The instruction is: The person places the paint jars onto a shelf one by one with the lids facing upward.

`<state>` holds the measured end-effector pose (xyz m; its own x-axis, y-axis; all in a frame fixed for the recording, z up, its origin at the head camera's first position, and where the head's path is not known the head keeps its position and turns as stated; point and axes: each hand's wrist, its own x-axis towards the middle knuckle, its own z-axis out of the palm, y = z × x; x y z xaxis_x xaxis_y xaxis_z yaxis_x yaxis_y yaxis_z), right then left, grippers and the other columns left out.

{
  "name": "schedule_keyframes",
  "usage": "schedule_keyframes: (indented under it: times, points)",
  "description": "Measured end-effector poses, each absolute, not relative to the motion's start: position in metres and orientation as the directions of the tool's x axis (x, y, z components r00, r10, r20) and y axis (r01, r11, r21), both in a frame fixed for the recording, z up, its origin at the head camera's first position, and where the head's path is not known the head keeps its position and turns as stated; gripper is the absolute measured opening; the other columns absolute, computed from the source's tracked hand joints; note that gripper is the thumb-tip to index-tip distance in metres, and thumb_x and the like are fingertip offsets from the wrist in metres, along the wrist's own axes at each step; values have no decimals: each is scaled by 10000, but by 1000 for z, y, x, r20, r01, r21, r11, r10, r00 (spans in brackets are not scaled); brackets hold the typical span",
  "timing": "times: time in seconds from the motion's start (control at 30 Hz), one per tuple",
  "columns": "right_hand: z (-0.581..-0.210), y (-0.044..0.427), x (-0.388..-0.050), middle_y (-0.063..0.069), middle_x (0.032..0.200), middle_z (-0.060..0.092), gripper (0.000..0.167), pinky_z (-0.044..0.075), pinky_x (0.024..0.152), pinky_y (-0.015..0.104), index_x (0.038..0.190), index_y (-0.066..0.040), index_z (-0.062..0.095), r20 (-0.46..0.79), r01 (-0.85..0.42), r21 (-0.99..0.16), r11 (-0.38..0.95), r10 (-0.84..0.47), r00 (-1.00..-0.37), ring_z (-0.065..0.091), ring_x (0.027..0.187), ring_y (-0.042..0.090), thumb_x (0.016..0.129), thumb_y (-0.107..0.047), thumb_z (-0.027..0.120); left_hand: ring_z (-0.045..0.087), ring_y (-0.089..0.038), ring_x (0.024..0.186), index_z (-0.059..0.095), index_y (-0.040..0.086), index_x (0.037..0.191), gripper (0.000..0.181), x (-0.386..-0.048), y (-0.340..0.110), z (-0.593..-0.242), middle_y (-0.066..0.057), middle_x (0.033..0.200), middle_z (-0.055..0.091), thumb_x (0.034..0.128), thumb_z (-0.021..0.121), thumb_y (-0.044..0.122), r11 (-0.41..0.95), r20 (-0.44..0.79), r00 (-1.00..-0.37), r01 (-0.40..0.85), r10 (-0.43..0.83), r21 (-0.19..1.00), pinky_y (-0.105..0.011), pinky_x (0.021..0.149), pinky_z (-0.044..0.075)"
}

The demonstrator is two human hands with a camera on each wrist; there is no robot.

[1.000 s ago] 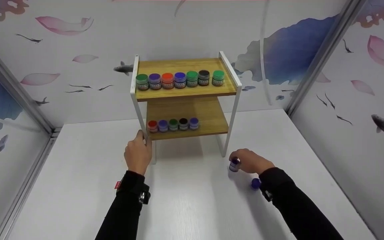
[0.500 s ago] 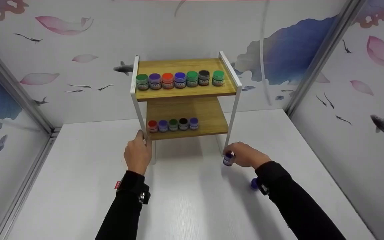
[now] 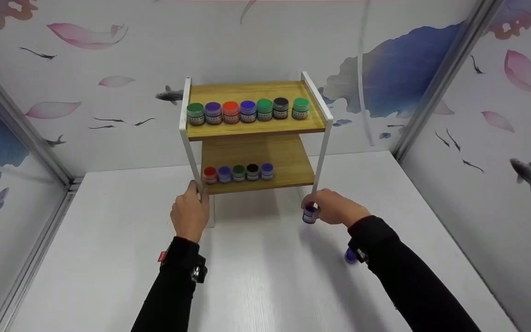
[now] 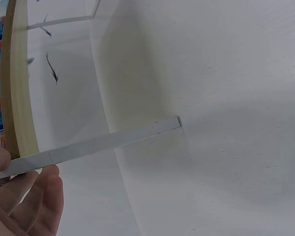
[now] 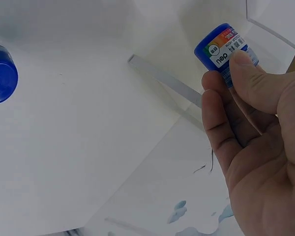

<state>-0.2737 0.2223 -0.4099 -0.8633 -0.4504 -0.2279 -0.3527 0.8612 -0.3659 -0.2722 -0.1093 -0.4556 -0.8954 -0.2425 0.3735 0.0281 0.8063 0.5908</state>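
My left hand point(image 3: 189, 214) grips the white left front leg point(image 4: 98, 143) of a two-tier rack, thumb on one side and fingers on the other. Between thumb and fingertips, my right hand point(image 3: 337, 207) pinches a blue paint jar point(image 5: 219, 49) with a printed label. That jar is off the table, beside the rack's right front leg point(image 3: 321, 157) and lower than the bottom shelf point(image 3: 256, 150). A second blue paint jar point(image 3: 350, 256) stands on the table near the right cuff, which partly hides it in the head view.
On the upper shelf point(image 3: 247, 92) stands a row of several paint jars with green, purple, orange, blue and black lids. The lower shelf carries a shorter row towards its left. Patterned walls enclose the white table point(image 3: 247, 276) at the back and sides.
My right hand has moved left and away from me with the blue paint jar, rising towards the rack's right leg. The left hand keeps its grip on the left leg.
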Motion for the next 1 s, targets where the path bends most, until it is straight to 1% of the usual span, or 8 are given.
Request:
schedule_keyframes:
  times: [0.23,0.43,0.57,0.67,0.8,0.9,1.0]
  points:
    - [-395,216,-277,99,1135,700,297,501,966,461,1137,-102,702,-219,-363,-348,864,-451,-865,637,1056,252,884,36,630,550,-233,551,613,49,969,199,-271,-109,-454,-142,746,694,968,588,247,805,362,-899,16,-248,593,-375,478,435]
    - [-383,209,-279,111,1162,690,300,502,970,448,1163,-95,694,-223,-361,-356,862,-454,-863,636,1074,251,878,-6,658,598,-254,592,619,46,1018,215,-270,-108,-453,-155,814,715,972,583,253,799,336,-908,2,-251,602,-403,513,475]
    - [-376,203,-282,104,1171,680,297,490,984,444,1170,-98,688,-224,-367,-348,863,-457,-861,620,1073,240,882,-32,668,565,-237,585,616,44,1033,227,-270,-108,-453,-158,816,711,976,578,260,798,329,-911,-1,-249,603,-378,505,458]
    - [-372,199,-284,90,1175,665,321,481,994,441,1174,-125,688,-224,-359,-343,868,-446,-866,591,1064,238,879,-5,651,543,-227,580,616,41,1041,228,-270,-109,-453,-158,816,711,976,579,256,797,327,-912,-1,-249,604,-358,500,442]
    - [-369,196,-289,88,1154,665,358,484,983,435,1178,-136,683,-191,-367,-336,867,-445,-875,579,1032,245,871,37,619,560,-238,589,617,36,1058,230,-271,-108,-454,-163,829,714,974,582,248,797,327,-911,-4,-252,604,-371,514,461]
    - [-366,195,-292,98,1128,674,366,489,962,439,1190,-104,669,-153,-396,-337,854,-465,-872,586,1007,246,861,47,612,582,-247,601,616,37,1062,229,-271,-108,-454,-163,834,715,974,581,246,798,327,-910,-7,-254,603,-389,530,484]
    - [-364,194,-294,103,1120,674,349,492,956,438,1193,-77,664,-115,-426,-341,838,-487,-866,589,1005,248,868,37,608,592,-245,588,621,44,1044,214,-272,-108,-454,-161,814,717,972,580,242,800,337,-907,0,-253,600,-396,518,488]
